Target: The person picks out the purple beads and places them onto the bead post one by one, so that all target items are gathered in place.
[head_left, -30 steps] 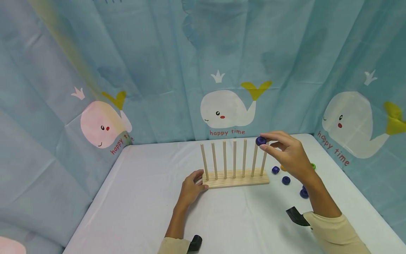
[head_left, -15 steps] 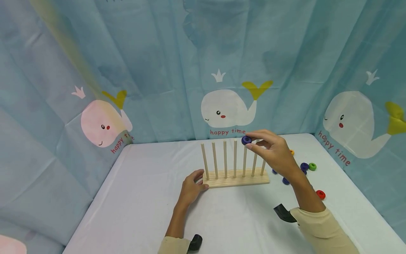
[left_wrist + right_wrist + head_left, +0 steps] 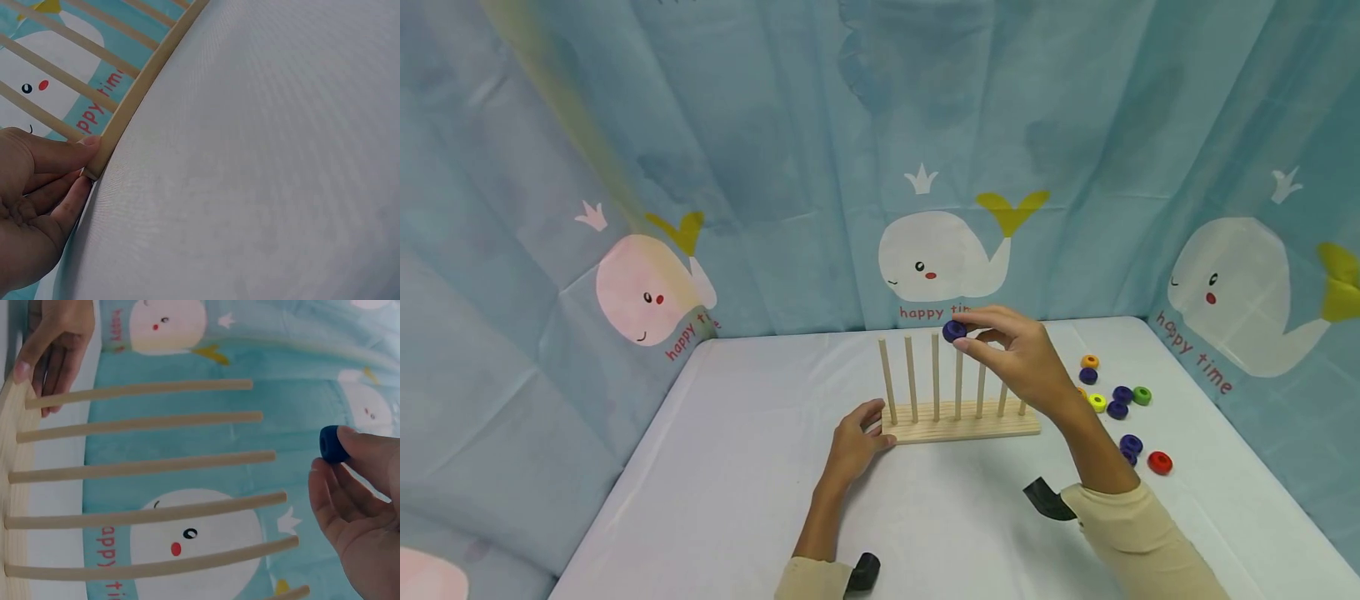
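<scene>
A wooden peg rack (image 3: pixel 962 429) with a row of several upright pegs stands on the white table. My left hand (image 3: pixel 852 446) grips the left end of its base, with the thumb (image 3: pixel 65 153) against the wood in the left wrist view. Between thumb and fingers, my right hand (image 3: pixel 1030 362) pinches a dark blue bead (image 3: pixel 954 331) near the top of a middle peg. In the right wrist view the bead (image 3: pixel 333 445), its hole showing, is held beyond the peg tips (image 3: pixel 275 456), apart from them. The pegs carry no beads.
Right of the rack lie loose beads: several dark blue ones (image 3: pixel 1117 410), a red one (image 3: pixel 1160 462), a green one (image 3: pixel 1142 396), a yellow one (image 3: pixel 1097 403) and orange ones (image 3: pixel 1090 362). A blue whale-print curtain (image 3: pixel 790 208) hangs behind and beside the table (image 3: pixel 737 467).
My right hand has moved left along the peg tops with the dark blue bead, uncovering more loose beads on the right. My left hand has stayed on the rack's end.
</scene>
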A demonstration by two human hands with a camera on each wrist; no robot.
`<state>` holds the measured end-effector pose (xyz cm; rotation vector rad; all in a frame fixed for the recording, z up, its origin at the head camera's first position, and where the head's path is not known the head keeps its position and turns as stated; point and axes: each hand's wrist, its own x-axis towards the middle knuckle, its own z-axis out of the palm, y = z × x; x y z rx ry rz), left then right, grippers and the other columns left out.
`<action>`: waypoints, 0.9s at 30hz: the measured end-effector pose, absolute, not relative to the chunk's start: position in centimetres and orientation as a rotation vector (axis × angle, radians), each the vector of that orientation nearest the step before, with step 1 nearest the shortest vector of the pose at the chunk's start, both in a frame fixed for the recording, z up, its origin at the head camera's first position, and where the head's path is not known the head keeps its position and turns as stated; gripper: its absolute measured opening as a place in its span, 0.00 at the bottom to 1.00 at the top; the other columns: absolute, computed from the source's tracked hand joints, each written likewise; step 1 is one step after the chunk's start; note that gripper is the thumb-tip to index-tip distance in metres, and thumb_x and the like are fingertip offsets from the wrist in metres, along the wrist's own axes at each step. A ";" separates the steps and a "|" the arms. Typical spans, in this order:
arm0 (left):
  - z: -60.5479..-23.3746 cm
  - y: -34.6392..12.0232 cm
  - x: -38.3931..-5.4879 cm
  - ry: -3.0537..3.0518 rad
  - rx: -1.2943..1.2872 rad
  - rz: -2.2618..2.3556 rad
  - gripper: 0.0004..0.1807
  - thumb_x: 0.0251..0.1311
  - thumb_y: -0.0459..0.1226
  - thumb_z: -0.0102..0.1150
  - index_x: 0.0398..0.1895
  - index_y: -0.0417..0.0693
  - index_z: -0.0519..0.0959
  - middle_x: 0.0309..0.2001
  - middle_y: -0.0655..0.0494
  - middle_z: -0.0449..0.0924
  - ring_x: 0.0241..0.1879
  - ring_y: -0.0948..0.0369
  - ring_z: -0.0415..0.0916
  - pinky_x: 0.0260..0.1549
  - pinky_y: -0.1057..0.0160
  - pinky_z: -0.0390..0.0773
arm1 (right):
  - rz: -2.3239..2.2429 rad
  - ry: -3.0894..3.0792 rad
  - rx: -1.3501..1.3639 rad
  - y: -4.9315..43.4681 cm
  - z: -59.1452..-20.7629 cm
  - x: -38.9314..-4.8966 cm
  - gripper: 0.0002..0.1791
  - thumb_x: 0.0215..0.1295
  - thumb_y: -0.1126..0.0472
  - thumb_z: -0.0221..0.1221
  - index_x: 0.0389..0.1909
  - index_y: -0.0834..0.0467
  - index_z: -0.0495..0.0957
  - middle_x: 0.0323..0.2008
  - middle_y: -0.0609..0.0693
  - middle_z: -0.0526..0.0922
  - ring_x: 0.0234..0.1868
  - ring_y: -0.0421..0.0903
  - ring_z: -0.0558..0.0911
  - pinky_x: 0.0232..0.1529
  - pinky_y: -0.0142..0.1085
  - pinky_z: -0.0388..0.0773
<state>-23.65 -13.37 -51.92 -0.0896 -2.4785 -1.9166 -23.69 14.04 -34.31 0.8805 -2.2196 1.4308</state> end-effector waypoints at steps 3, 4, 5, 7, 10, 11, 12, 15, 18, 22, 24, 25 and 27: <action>-51.9 -13.3 -23.6 -2.478 -0.094 -1.919 0.38 0.56 0.21 0.72 0.73 0.34 0.72 0.71 0.37 0.75 0.73 0.43 0.72 0.62 0.68 0.84 | 1.447 -2.213 0.892 13.5 -34.3 -23.9 0.19 0.70 0.69 0.68 0.61 0.63 0.84 0.57 0.56 0.84 0.53 0.47 0.86 0.57 0.22 0.85; -51.9 -13.3 -23.6 -2.476 -0.093 -1.923 0.39 0.56 0.20 0.72 0.73 0.34 0.72 0.71 0.37 0.75 0.73 0.43 0.72 0.62 0.68 0.84 | 1.451 -2.214 0.894 13.3 -34.3 -23.9 0.19 0.70 0.69 0.68 0.61 0.63 0.84 0.57 0.56 0.84 0.54 0.47 0.85 0.57 0.23 0.85; -51.9 -13.3 -23.6 -2.474 -0.092 -1.927 0.39 0.56 0.20 0.72 0.73 0.34 0.72 0.71 0.37 0.75 0.73 0.43 0.72 0.62 0.68 0.84 | 1.459 -2.213 0.902 13.2 -34.3 -24.0 0.19 0.70 0.69 0.68 0.61 0.63 0.84 0.57 0.56 0.84 0.54 0.48 0.85 0.57 0.23 0.85; -51.9 -13.3 -23.6 -2.476 -0.092 -1.923 0.39 0.56 0.20 0.72 0.73 0.33 0.72 0.71 0.36 0.75 0.73 0.42 0.72 0.62 0.68 0.84 | 1.466 -2.211 0.914 12.8 -34.4 -24.1 0.19 0.70 0.68 0.68 0.61 0.63 0.84 0.57 0.55 0.84 0.55 0.48 0.85 0.57 0.23 0.85; -51.8 -13.2 -23.6 -2.479 -0.085 -1.920 0.38 0.56 0.20 0.72 0.73 0.34 0.72 0.71 0.36 0.75 0.73 0.42 0.72 0.62 0.68 0.84 | 1.464 -2.195 0.943 12.3 -34.4 -24.4 0.19 0.70 0.68 0.68 0.61 0.63 0.84 0.56 0.55 0.85 0.55 0.49 0.85 0.57 0.24 0.85; -51.8 -13.2 -23.6 -2.480 -0.085 -1.917 0.38 0.56 0.20 0.72 0.73 0.34 0.72 0.71 0.36 0.74 0.73 0.42 0.72 0.62 0.68 0.84 | 1.461 -2.188 0.954 12.1 -34.4 -24.4 0.19 0.69 0.69 0.68 0.60 0.63 0.84 0.56 0.55 0.86 0.54 0.49 0.85 0.57 0.25 0.85; -51.8 -13.2 -23.6 -2.482 -0.083 -1.913 0.38 0.56 0.20 0.72 0.73 0.34 0.72 0.71 0.36 0.75 0.73 0.42 0.72 0.62 0.68 0.84 | 1.452 -2.183 0.960 12.0 -34.4 -24.5 0.19 0.69 0.69 0.69 0.60 0.63 0.85 0.55 0.54 0.86 0.54 0.48 0.85 0.57 0.25 0.86; -51.6 -13.2 -23.6 -2.485 -0.068 -1.915 0.38 0.56 0.20 0.72 0.73 0.35 0.73 0.71 0.36 0.75 0.73 0.43 0.73 0.62 0.69 0.84 | 1.434 -2.177 0.973 11.5 -34.3 -24.6 0.19 0.69 0.68 0.69 0.60 0.62 0.85 0.54 0.53 0.87 0.52 0.48 0.86 0.56 0.25 0.86; -51.6 -13.2 -23.6 -2.491 -0.072 -1.902 0.38 0.55 0.19 0.72 0.72 0.34 0.73 0.71 0.36 0.75 0.72 0.42 0.73 0.62 0.68 0.84 | 1.414 -2.188 0.972 11.1 -34.3 -24.8 0.19 0.70 0.66 0.69 0.60 0.61 0.85 0.53 0.52 0.87 0.51 0.47 0.87 0.55 0.26 0.86; -51.7 -13.2 -23.6 -2.495 -0.078 -1.901 0.38 0.56 0.20 0.72 0.73 0.34 0.72 0.71 0.36 0.74 0.73 0.42 0.72 0.62 0.67 0.83 | 1.400 -2.211 0.958 10.5 -34.4 -25.0 0.18 0.71 0.63 0.69 0.60 0.57 0.86 0.53 0.49 0.87 0.52 0.46 0.86 0.57 0.30 0.87; -51.8 -13.3 -23.6 -2.490 -0.075 -1.917 0.38 0.57 0.21 0.72 0.73 0.35 0.72 0.72 0.37 0.74 0.74 0.43 0.72 0.63 0.68 0.83 | 1.390 -2.214 0.949 10.2 -34.5 -25.1 0.18 0.71 0.62 0.69 0.60 0.57 0.86 0.53 0.48 0.87 0.52 0.45 0.86 0.57 0.31 0.87; -51.8 -13.3 -23.6 -2.491 -0.086 -1.917 0.38 0.57 0.21 0.72 0.74 0.35 0.72 0.72 0.37 0.74 0.74 0.43 0.71 0.64 0.67 0.82 | 1.389 -2.209 0.949 10.1 -34.6 -25.1 0.18 0.71 0.62 0.69 0.60 0.57 0.86 0.53 0.48 0.87 0.52 0.45 0.86 0.57 0.31 0.87; -51.9 -13.4 -23.5 -2.491 -0.108 -1.913 0.38 0.58 0.22 0.72 0.74 0.34 0.71 0.72 0.37 0.73 0.74 0.42 0.71 0.65 0.66 0.82 | 1.383 -2.197 0.951 9.9 -34.6 -25.2 0.18 0.70 0.63 0.70 0.59 0.58 0.86 0.53 0.49 0.88 0.52 0.45 0.86 0.55 0.30 0.86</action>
